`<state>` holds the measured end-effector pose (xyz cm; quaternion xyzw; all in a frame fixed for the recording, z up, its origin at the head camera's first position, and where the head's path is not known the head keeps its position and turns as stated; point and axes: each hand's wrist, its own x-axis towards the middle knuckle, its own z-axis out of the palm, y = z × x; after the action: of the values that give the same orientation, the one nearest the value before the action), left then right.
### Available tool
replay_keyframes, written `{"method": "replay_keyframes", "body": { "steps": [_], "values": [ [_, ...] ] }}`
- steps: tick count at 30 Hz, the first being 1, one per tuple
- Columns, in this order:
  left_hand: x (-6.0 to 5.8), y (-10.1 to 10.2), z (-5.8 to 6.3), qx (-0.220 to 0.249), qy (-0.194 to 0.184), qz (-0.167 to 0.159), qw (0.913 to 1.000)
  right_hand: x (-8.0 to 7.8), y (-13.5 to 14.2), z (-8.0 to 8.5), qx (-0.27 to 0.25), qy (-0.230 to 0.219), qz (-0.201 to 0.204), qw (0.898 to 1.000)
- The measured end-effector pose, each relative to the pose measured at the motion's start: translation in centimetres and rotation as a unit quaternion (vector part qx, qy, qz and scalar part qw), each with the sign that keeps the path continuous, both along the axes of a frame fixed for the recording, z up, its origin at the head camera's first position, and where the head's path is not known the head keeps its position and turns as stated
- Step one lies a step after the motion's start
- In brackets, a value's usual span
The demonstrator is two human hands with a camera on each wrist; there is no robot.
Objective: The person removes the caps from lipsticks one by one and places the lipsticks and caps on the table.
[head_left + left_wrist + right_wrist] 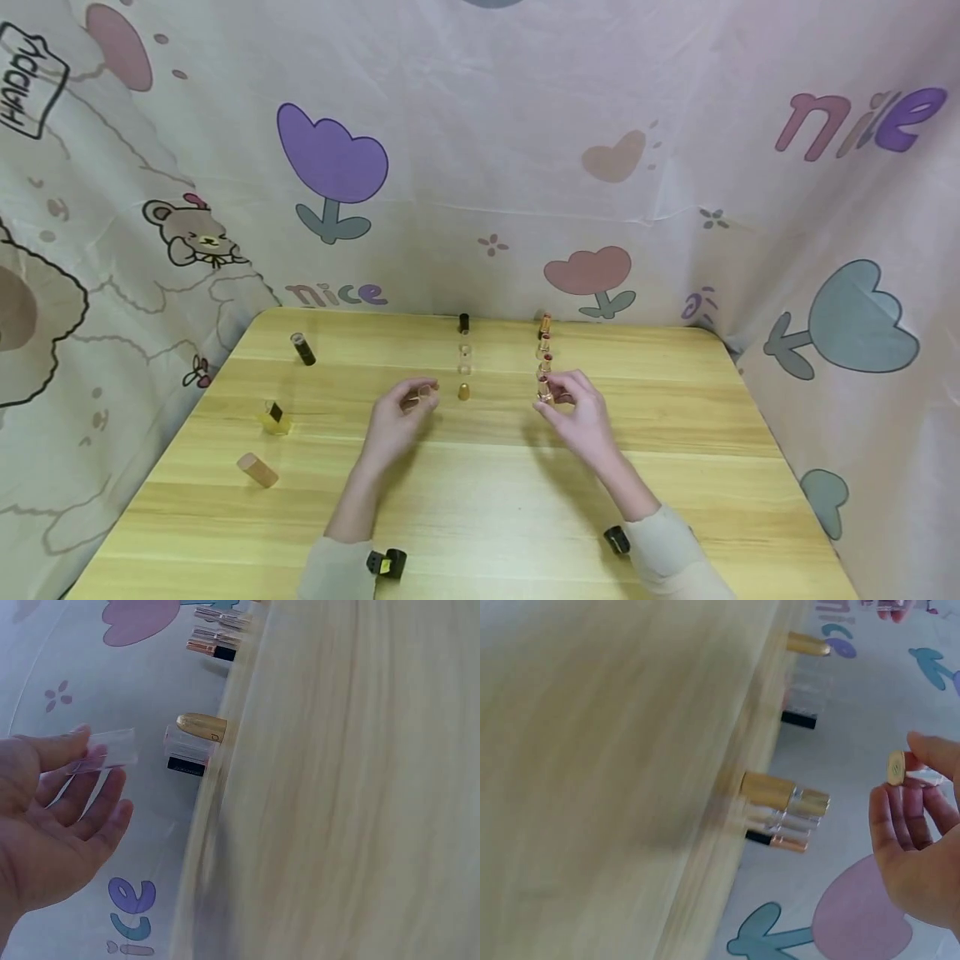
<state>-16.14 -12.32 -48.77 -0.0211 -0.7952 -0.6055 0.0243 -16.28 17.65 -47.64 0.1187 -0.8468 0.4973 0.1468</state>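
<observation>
My left hand (397, 423) pinches a clear lipstick cap (116, 748) between thumb and fingers, above the table. Across from it, my right hand (585, 417) holds an uncapped lipstick (543, 389) with a dark red tip; its gold end (896, 768) shows in the right wrist view. A column of caps stands between the hands: a gold one (464, 392) nearest, clear ones (465, 351) behind it, and a black one (464, 323) farthest. Beyond the right hand, uncapped lipsticks (546, 363) form a second column running to the back edge.
On the left of the wooden table (480, 517) are a dark tube with a clear end (303, 349), a small yellow bottle with a black label or top (276, 420), and a peach-coloured tube (257, 470). A printed curtain (480, 167) hangs behind and along both sides.
</observation>
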Motion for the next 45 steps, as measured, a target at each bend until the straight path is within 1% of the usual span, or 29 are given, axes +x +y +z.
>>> {"method": "replay_keyframes", "body": {
  "steps": [3, 6, 8, 10, 13, 15, 19, 22, 25, 31, 36, 45],
  "values": [
    [-0.2, 0.1, 0.2, -0.052, -0.002, -0.029, 0.9982, 0.1, 0.8, -0.2, 0.012, -0.037, 0.007, 0.999],
    [-0.6, 0.2, 0.5, -0.119, 0.011, -0.073, 0.9901, -0.1, 1.4, -0.6, 0.045, -0.072, 0.017, 0.996],
    [-0.8, 0.4, 0.6, -0.165, 0.023, -0.103, 0.9807, -0.2, 1.8, -0.9, 0.072, -0.092, 0.025, 0.993],
    [-1.1, 0.5, 0.8, -0.206, 0.038, -0.132, 0.9689, -0.4, 2.0, -1.1, 0.101, -0.108, 0.034, 0.988],
    [-1.5, 0.9, 0.9, -0.251, 0.048, -0.166, 0.9524, -0.7, 2.2, -1.4, 0.125, -0.128, 0.041, 0.983],
    [-1.7, 1.1, 0.9, -0.271, 0.051, -0.184, 0.9434, -0.9, 2.3, -1.5, 0.139, -0.136, 0.04, 0.98],
    [-2.0, 1.5, 1.0, -0.296, 0.054, -0.199, 0.9328, -1.2, 2.3, -1.7, 0.167, -0.15, 0.039, 0.974],
    [-2.3, 1.7, 1.0, -0.306, 0.052, -0.209, 0.9275, -1.4, 2.2, -1.9, 0.182, -0.161, 0.039, 0.969],
    [-2.5, 1.9, 0.9, -0.309, 0.047, -0.221, 0.9236, -1.5, 2.3, -2.2, 0.191, -0.166, 0.037, 0.967],
    [-2.7, 2.1, 0.8, -0.323, 0.043, -0.228, 0.9177, -1.7, 2.3, -2.6, 0.21, -0.168, 0.034, 0.962],
    [-2.7, 2.2, 0.8, -0.33, 0.042, -0.23, 0.9145, -1.9, 2.2, -2.8, 0.222, -0.167, 0.035, 0.96],
    [-3.0, 2.3, 0.3, -0.332, 0.043, -0.245, 0.9099, -1.9, 2.3, -2.7, 0.22, -0.166, 0.036, 0.961]
  ]
}}
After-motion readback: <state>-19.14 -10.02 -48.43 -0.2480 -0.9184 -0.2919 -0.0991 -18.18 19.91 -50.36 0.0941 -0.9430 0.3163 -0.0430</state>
